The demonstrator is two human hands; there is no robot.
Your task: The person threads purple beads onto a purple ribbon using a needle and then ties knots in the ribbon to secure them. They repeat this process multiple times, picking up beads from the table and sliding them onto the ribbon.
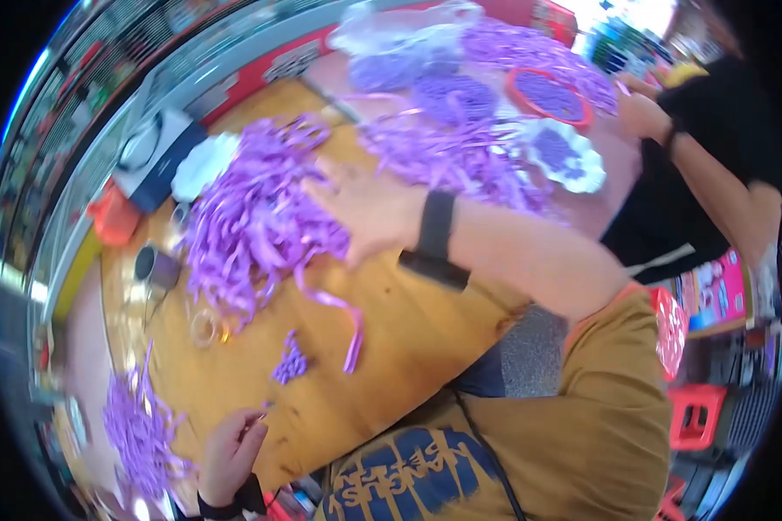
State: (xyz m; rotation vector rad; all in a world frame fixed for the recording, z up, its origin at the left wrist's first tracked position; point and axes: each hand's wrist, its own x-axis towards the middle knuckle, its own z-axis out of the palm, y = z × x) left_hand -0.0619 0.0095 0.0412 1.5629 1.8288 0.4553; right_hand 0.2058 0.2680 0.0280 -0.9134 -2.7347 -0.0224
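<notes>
My right hand (369, 207) reaches across the wooden table, slightly blurred, its fingers stretched out at the right edge of a big heap of purple ribbon strips (256, 208). One loose strip (352, 334) trails from that heap toward me. Near the front edge, my left hand (232, 456) is closed in a pinch, with a small purple piece (268, 405) at its fingertips. Just beyond it lies a little pile of small purple pieces (290, 360). Left of that hand is another bunch of purple strips (141, 434).
A grey cup (157, 267), a roll of clear tape (205, 328), an orange bag (113, 214) and a dark box (158, 156) stand at the left. More purple strips (460, 156), a red-rimmed tray (549, 95) and a white scalloped dish (592, 165) are beyond. Another person's hand (643, 113) works at right.
</notes>
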